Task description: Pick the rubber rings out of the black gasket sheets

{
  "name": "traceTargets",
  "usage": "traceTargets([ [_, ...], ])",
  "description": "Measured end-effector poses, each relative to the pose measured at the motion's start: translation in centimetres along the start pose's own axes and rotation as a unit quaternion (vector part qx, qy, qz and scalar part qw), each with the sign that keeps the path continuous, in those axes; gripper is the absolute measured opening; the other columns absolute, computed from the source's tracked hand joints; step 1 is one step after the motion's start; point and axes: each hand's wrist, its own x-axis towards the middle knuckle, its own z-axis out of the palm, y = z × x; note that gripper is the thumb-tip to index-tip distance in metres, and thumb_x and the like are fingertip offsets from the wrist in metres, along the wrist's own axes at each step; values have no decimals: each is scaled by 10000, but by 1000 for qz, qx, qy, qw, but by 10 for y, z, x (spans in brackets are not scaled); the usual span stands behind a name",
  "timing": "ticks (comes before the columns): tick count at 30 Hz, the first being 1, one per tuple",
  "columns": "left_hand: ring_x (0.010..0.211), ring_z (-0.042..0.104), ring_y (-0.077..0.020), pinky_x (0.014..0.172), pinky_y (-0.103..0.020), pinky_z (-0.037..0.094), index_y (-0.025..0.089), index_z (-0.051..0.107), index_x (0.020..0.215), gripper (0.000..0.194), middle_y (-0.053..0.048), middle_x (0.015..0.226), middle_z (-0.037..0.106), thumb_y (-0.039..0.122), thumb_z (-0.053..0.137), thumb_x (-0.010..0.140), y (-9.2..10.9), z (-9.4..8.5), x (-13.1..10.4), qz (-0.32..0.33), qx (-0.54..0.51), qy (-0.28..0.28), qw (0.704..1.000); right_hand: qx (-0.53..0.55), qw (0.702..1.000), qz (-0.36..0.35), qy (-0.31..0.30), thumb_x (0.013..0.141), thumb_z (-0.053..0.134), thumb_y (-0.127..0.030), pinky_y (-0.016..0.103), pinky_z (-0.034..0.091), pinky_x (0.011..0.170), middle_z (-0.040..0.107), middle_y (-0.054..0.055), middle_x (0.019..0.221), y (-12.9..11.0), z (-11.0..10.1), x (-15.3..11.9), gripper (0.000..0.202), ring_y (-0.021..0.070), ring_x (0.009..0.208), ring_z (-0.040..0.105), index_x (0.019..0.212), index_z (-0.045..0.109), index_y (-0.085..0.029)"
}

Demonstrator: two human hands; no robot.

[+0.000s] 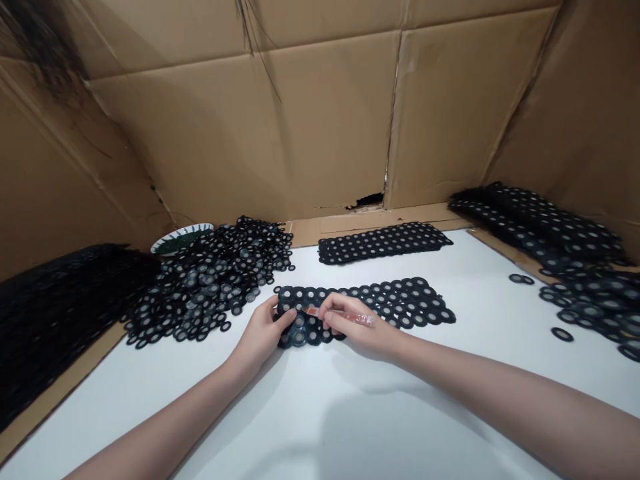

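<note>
Your left hand (263, 333) pinches the ring sheet's (380, 303) left end; your right hand (357, 327) grips a reddish tool (350, 316) over it, the sheet running rightward.

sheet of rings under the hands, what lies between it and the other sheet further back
In the head view, only bare white table lies between the sheet of rings and the far sheet; no loose rings there.

Brown cardboard walls (280, 133) enclose the space on 3 sides, creased and taped at the seams, with a small torn hole (369, 199) low at the back. A white tabletop (320, 413) lies under soft, even light.
</note>
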Motion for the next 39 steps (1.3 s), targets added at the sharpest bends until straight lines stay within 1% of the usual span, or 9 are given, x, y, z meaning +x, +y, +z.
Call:
traceTargets([
  [4, 756, 605, -199, 704, -332, 471, 153, 542, 872, 271, -57, 816, 652, 319, 591, 664, 4, 1, -2, -25, -28, -2, 999, -1, 1000, -7, -2, 838, 422, -335, 232, 335, 565, 465, -12, 698, -1, 0, 0, 167, 100, 604, 411, 782, 461, -182],
  [7, 769, 604, -216, 687, -338, 472, 143, 543, 881, 288, -73, 814, 652, 320, 595, 659, 6, 1, -2, -29, -35, -5, 999, -9, 1000, -16, -7, 842, 421, -306, 230, 332, 572, 464, -13, 698, -2, -1, -1, 145, 100, 610, 413, 779, 456, -180],
  [10, 748, 600, -211, 661, -331, 472, 152, 531, 893, 297, -57, 794, 644, 335, 588, 667, 4, 2, -2, -30, -30, -7, 999, -16, 1000, -20, -15, 842, 424, -292, 224, 317, 560, 444, -24, 669, -1, -1, -1, 133, 94, 591, 398, 778, 450, -179],
  [14, 742, 593, -210, 642, -314, 464, 158, 539, 882, 322, -38, 772, 637, 362, 607, 643, -2, 1, -1, -7, -6, 11, 1000, -37, 999, -18, -23, 846, 421, -298, 217, 296, 538, 420, -35, 636, -1, -1, -2, 141, 86, 557, 367, 778, 445, -177],
  [18, 774, 582, -220, 673, -318, 452, 150, 557, 885, 332, -44, 777, 631, 363, 609, 636, -7, 0, 0, 17, 18, 29, 999, -54, 998, -17, -18, 843, 425, -295, 217, 296, 544, 426, -30, 652, -4, -2, -2, 146, 87, 574, 372, 766, 448, -174],
  [23, 786, 573, -214, 689, -324, 442, 154, 535, 915, 301, -46, 815, 615, 356, 551, 693, -7, 0, 1, 23, 42, 12, 999, -30, 999, 0, -29, 833, 437, -255, 221, 298, 555, 438, -28, 669, -7, -1, -2, 111, 87, 593, 387, 764, 442, -168],
  [26, 792, 572, -212, 698, -323, 440, 156, 533, 915, 297, -46, 826, 617, 356, 545, 696, -7, -1, 1, 25, 46, 7, 999, -27, 999, -2, -28, 832, 439, -254, 222, 300, 556, 432, -31, 657, -7, -1, -2, 112, 87, 588, 382, 760, 441, -168],
  [33, 785, 569, -216, 705, -326, 441, 155, 563, 876, 294, -39, 788, 624, 347, 579, 654, -10, -2, 2, 41, 59, 34, 997, -23, 999, -6, -30, 828, 447, -241, 224, 326, 579, 450, -28, 671, -5, -1, -2, 101, 87, 598, 409, 757, 451, -170],
  [39, 792, 566, -215, 710, -334, 432, 163, 530, 899, 272, -37, 825, 610, 356, 524, 708, -12, -3, 3, 60, 109, 21, 992, -21, 999, -17, -35, 822, 456, -225, 217, 341, 584, 481, -20, 724, -4, -2, -2, 77, 87, 628, 436, 766, 454, -172],
])
